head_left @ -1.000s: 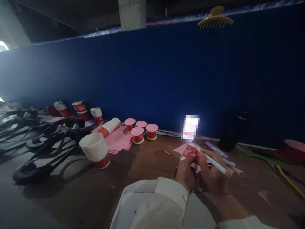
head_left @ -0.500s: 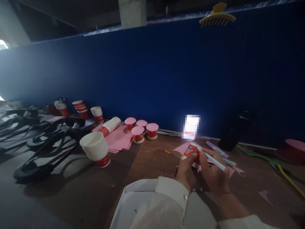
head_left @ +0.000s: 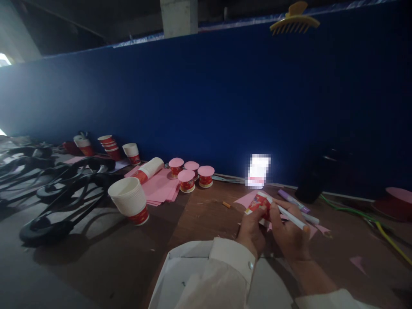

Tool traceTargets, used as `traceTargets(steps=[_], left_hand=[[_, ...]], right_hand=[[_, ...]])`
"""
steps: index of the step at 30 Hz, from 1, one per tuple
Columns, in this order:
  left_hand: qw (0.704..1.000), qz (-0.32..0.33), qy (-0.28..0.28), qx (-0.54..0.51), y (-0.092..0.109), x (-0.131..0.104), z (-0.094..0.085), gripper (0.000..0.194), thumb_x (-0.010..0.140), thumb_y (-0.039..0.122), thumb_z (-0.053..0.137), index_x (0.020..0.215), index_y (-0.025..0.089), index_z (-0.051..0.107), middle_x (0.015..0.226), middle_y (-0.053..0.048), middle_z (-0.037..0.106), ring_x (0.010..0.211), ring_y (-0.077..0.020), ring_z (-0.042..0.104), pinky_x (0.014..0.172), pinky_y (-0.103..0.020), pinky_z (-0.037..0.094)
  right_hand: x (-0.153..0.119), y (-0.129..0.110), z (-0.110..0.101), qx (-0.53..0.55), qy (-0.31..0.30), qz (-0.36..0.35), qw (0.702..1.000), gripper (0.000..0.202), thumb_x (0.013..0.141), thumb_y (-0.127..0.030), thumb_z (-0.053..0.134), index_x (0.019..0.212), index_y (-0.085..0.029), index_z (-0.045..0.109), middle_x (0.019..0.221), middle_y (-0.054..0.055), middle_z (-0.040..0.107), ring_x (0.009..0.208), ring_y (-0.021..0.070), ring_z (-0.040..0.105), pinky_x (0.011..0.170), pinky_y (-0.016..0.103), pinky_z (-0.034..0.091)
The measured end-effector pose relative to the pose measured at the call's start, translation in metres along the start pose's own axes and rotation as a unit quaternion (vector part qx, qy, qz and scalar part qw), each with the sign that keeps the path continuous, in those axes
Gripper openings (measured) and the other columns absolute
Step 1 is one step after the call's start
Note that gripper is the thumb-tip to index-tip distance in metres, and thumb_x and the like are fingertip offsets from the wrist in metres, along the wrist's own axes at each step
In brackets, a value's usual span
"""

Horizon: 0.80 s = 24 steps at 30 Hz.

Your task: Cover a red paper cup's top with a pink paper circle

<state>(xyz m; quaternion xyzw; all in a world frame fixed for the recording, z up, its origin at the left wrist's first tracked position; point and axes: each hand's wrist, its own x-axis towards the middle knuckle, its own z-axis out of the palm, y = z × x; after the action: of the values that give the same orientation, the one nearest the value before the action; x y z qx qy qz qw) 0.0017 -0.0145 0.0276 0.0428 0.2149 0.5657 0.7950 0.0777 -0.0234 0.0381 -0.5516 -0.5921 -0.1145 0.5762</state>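
Note:
My left hand is closed round a red and white paper cup, which lies tilted. Close against its right side, my right hand grips a white marker with an orange end. The marker's tip is hidden by my fingers. Behind the cup lies a piece of pink paper. Just to the right of the hands are a purple marker and another pale marker.
Several small red cups with pink discs stand left of centre, beside pink sheets. Stacked white cups and black straps are further left. A lit phone leans on the blue partition, near a dark bottle.

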Motion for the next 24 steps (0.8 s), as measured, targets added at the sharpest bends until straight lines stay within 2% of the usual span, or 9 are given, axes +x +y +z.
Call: traceTargets(steps=[4, 8, 15, 20, 24], left_hand=[[1.0, -0.023, 0.004, 0.007, 0.0018, -0.0021, 0.0004, 0.037, 0.057, 0.026, 0.089, 0.087, 0.013, 0.073, 0.078, -0.006, 0.068, 0.078, -0.0194, 0.066, 0.078, -0.029, 0.053], [1.0, -0.011, 0.01, 0.012, 0.0028, -0.0029, 0.0009, 0.033, 0.058, 0.025, 0.088, 0.085, 0.014, 0.072, 0.081, -0.006, 0.069, 0.081, -0.0207, 0.067, 0.079, -0.03, 0.053], [1.0, -0.029, 0.011, 0.001, 0.004, -0.0036, 0.0016, 0.029, 0.062, 0.023, 0.085, 0.086, 0.013, 0.073, 0.08, -0.006, 0.068, 0.072, -0.0156, 0.062, 0.07, -0.025, 0.051], [0.999, -0.041, 0.005, -0.017, 0.0036, -0.0016, -0.0002, 0.031, 0.061, 0.024, 0.086, 0.086, 0.012, 0.073, 0.08, -0.006, 0.068, 0.072, -0.0162, 0.063, 0.075, -0.027, 0.051], [0.999, -0.041, 0.007, -0.002, 0.0045, -0.0012, 0.0, 0.033, 0.06, 0.026, 0.087, 0.088, 0.014, 0.073, 0.082, -0.007, 0.069, 0.078, -0.0208, 0.066, 0.08, -0.032, 0.053]], right_hand=[[0.0002, -0.0008, 0.0003, 0.0, -0.001, -0.004, 1.0, 0.027, 0.093, -0.041, 0.056, 0.091, -0.019, 0.072, 0.088, 0.01, 0.073, 0.083, 0.0227, 0.069, 0.079, 0.037, 0.055], [-0.0002, -0.0013, 0.0002, 0.005, -0.001, 0.011, 1.0, 0.027, 0.093, -0.04, 0.057, 0.091, -0.019, 0.072, 0.088, 0.009, 0.073, 0.084, 0.0231, 0.069, 0.08, 0.038, 0.055], [0.0005, -0.002, 0.0003, -0.001, 0.004, -0.009, 1.0, 0.025, 0.094, -0.038, 0.055, 0.091, -0.019, 0.072, 0.087, 0.009, 0.074, 0.082, 0.0222, 0.069, 0.078, 0.037, 0.054], [-0.0003, -0.0003, 0.0002, -0.006, 0.002, -0.011, 1.0, 0.026, 0.093, -0.04, 0.056, 0.091, -0.019, 0.071, 0.087, 0.009, 0.074, 0.081, 0.0231, 0.069, 0.076, 0.037, 0.054], [-0.0003, 0.0006, 0.0001, -0.012, 0.004, -0.005, 1.0, 0.027, 0.093, -0.04, 0.056, 0.09, -0.019, 0.071, 0.086, 0.009, 0.074, 0.08, 0.0223, 0.069, 0.075, 0.036, 0.055]])
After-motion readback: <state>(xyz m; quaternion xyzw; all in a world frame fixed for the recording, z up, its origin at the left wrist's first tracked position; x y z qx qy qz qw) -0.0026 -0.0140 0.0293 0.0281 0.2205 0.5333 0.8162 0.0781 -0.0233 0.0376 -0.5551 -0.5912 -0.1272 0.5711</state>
